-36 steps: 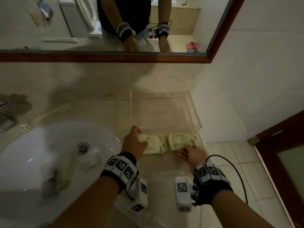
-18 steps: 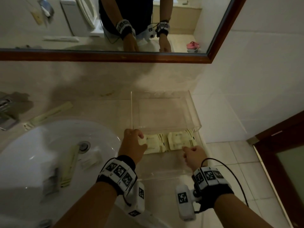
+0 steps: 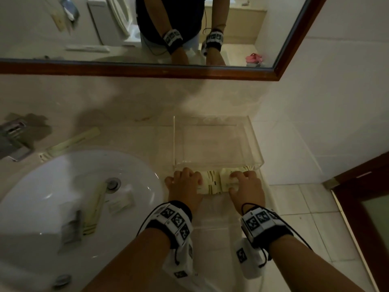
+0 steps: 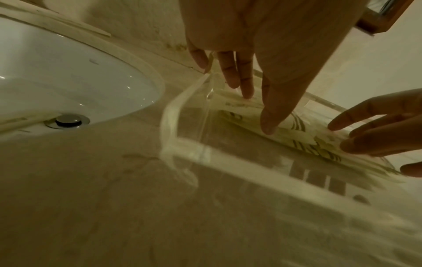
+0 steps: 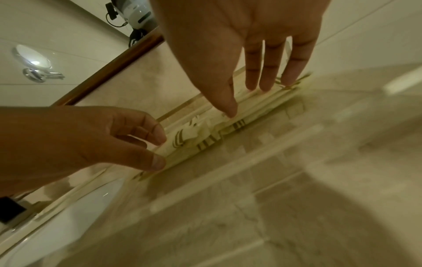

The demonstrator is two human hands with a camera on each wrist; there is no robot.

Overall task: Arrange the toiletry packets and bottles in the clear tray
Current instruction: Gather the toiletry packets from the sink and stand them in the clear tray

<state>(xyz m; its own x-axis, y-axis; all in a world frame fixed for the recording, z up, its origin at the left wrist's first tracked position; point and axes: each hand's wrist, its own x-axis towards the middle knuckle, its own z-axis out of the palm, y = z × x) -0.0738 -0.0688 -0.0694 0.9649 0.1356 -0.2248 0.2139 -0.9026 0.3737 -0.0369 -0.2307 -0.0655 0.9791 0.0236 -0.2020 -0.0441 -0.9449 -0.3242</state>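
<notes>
Two cream packets with dark stripes, apparently overlapping, lie in the clear tray; left hand and right hand press them, fingers extended.

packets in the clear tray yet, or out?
In. The packets lie flat on the floor of the clear tray, inside its wall, under both hands' fingertips.

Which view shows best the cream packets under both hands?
Right wrist: the cream packets lie unhidden between the fingers. In the left wrist view they are blurred behind the tray wall; in the head view, hands cover them.
</notes>
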